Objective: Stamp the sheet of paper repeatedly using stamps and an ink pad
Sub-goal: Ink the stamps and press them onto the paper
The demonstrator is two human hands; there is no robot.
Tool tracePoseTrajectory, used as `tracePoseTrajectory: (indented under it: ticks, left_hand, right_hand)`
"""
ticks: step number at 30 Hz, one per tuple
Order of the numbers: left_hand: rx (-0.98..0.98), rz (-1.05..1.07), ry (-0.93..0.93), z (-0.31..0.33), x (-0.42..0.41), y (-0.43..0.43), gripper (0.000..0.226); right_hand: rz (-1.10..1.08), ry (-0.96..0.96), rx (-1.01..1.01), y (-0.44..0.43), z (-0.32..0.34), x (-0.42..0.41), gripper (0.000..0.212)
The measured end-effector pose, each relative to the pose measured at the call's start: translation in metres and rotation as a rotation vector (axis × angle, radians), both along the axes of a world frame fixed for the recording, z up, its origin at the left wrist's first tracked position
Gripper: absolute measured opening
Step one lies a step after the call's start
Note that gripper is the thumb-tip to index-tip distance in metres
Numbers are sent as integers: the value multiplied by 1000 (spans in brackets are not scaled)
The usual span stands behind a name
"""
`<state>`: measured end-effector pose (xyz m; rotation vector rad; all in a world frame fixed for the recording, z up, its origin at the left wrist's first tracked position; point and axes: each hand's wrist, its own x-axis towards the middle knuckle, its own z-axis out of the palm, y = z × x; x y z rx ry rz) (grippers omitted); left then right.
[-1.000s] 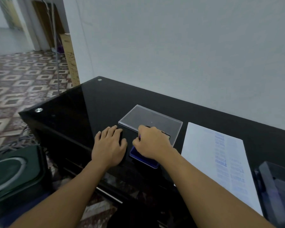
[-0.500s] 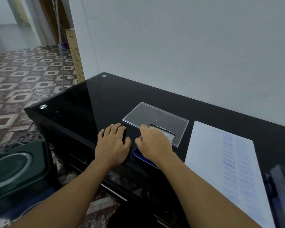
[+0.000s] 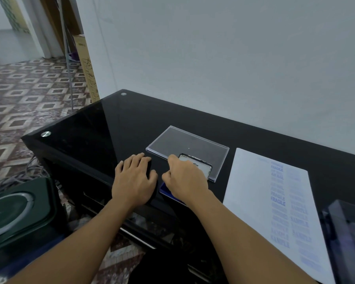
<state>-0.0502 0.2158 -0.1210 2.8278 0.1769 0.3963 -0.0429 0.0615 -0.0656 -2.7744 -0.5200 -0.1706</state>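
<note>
Your right hand is gripping the lid of the blue ink pad, fingers curled at its edge, and is tilting it higher than a second ago; more of its white label is showing inside the dark rounded rim. Your left hand is lying flat, fingers straight, on the glossy black glass table just beside the ink pad. The stamped sheet of paper is lying to the right, a clear rectangular cover behind the ink pad

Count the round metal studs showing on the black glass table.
2: one stud at the far left corner, another stud at the near left corner. Others may lie beyond the frame.
</note>
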Motion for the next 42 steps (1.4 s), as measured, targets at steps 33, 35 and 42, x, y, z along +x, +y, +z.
tracePoseTrajectory:
  ticks: [33, 35, 42]
  left_hand:
    - [-11, -23, 15, -1, -1, 2, 50]
    - [-21, -35, 46, 1, 0, 2, 51]
    - [-232, -52, 195, 18, 8, 9, 51]
  right_hand:
    - [-6, -25, 26, -3, -2, -12, 11]
    - [-14, 16, 76, -6, 1, -14, 10]
    - [-77, 8, 262, -36, 12, -40, 16]
